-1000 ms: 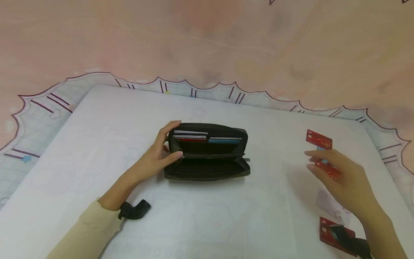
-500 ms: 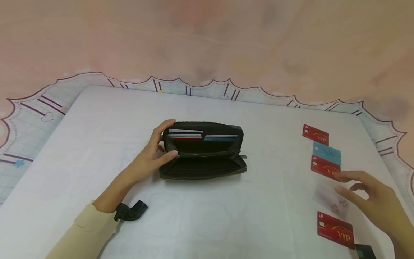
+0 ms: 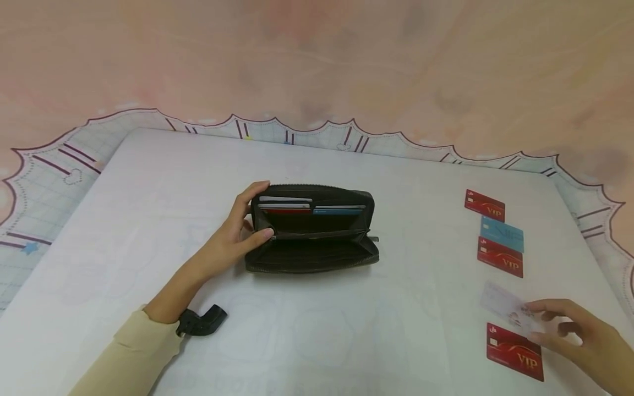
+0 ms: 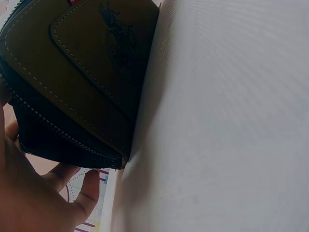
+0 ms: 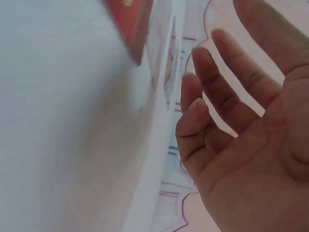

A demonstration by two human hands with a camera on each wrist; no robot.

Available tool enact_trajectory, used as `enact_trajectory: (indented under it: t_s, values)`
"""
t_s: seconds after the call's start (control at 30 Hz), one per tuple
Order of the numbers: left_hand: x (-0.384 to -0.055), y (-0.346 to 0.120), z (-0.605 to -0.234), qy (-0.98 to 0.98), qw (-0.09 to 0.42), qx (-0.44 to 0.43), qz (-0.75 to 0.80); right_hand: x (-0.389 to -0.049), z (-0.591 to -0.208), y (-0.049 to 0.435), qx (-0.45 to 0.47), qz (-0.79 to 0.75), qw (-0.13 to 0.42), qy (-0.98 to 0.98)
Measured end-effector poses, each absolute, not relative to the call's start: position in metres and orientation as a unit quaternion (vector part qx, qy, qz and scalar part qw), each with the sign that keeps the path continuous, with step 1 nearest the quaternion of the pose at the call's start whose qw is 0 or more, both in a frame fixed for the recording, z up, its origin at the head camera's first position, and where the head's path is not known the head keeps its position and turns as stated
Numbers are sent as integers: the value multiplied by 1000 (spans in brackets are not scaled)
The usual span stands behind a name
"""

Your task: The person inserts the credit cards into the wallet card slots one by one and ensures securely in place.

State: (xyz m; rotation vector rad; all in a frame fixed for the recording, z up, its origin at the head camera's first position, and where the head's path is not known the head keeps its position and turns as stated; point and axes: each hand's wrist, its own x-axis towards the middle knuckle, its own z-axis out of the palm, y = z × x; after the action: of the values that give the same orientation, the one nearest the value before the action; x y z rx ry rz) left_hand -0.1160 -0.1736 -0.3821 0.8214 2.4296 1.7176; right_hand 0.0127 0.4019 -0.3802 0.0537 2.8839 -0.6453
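My left hand [image 3: 225,242] grips the left end of a dark zip-around wallet [image 3: 312,236], its thumb at the inner edge. The wallet stands unzipped, with several cards in its inner slots. In the left wrist view, stitching and a dark emblem show on the wallet's outer face [image 4: 91,72]. At the right, my right hand [image 3: 579,335] is at the right end of a pale, flower-printed card [image 3: 505,305], its fingers loosely bent and thumb apart from the index finger. Just below the pale card lies a red VIP card [image 3: 515,352].
Farther back on the right lie a red VIP card [image 3: 485,205], a blue card [image 3: 502,234] and another red VIP card [image 3: 500,257], the latter two touching or overlapping. A white sheet [image 3: 346,330] covers the table over a patterned cloth [image 3: 317,71].
My right hand has moved from above the upper red cards toward me, down to the pale card. My left hand keeps holding the wallet in place. The view shifted slightly.
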Motion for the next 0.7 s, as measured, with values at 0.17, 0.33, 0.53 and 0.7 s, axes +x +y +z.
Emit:
enact_trajectory:
  t_s: [0.17,0.33,0.53,0.7]
  values:
    - [-116,-174,-382,781,20,273,561,30,-391,407,12,-228,111,967]
    - [-116,-176,-380,799,6,279,533,42,-399,415,34,-213,212,953]
    - [-115,-177,-378,824,-3,293,485,60,-420,427,-6,-251,153,956]
    - [-114,-176,-375,835,-11,297,463,68,-429,428,-23,-263,94,960]
